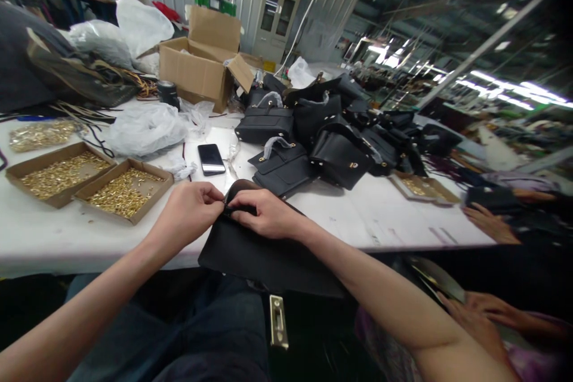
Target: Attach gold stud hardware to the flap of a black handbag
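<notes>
A black handbag [268, 253] lies across my lap and the table's front edge, with a gold clasp plate [278, 322] hanging at its lower side. My left hand [192, 209] pinches the bag's upper left edge, thumb and fingers pressed together. Right beside it, my right hand [264, 213] is closed on the same edge, its fingers curled over the black material. Between the fingertips any small part is hidden. Closest to my left hand stands a cardboard tray [129, 218] of small gold metal pieces.
Another cardboard tray [58, 200] of gold pieces sits further left. A phone [210, 159] lies behind my hands. Several black handbags [342, 158] are heaped at the back, near a cardboard box [192, 74]. At the right are a co-worker's hands [490, 224].
</notes>
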Available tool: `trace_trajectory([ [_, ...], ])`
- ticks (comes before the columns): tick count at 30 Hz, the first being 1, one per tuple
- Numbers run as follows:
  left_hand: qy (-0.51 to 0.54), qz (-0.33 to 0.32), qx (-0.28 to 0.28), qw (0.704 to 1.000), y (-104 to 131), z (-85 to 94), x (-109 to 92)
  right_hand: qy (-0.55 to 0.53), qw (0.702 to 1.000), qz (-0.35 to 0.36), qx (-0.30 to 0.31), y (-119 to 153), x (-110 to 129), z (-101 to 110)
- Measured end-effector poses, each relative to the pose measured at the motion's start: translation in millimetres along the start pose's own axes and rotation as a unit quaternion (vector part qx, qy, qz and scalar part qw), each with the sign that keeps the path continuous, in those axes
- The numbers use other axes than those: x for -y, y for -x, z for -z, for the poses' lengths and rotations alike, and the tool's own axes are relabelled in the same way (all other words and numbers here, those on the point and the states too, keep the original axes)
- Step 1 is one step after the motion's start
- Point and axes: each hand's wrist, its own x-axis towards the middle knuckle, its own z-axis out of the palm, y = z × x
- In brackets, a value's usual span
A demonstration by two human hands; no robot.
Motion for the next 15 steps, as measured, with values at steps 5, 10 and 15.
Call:
trace_trajectory([
  [5, 0.057, 0.026, 0.021, 0.998, 5.8, 2.9, 2.0, -0.013, 0.999, -0.028, -0.031, 8.6, 7.1, 0.5],
  [10, 0.113, 0.049, 0.032, 0.992, 2.9, 4.2, -0.6, -0.019, 0.993, -0.073, -0.088, 10.8, 7.9, -1.8],
  [15, 0.101, 0.043, 0.028, 0.994, 4.8, 1.9, 2.1, -0.024, 0.991, -0.103, -0.084, 9.0, 4.3, -6.3],
])
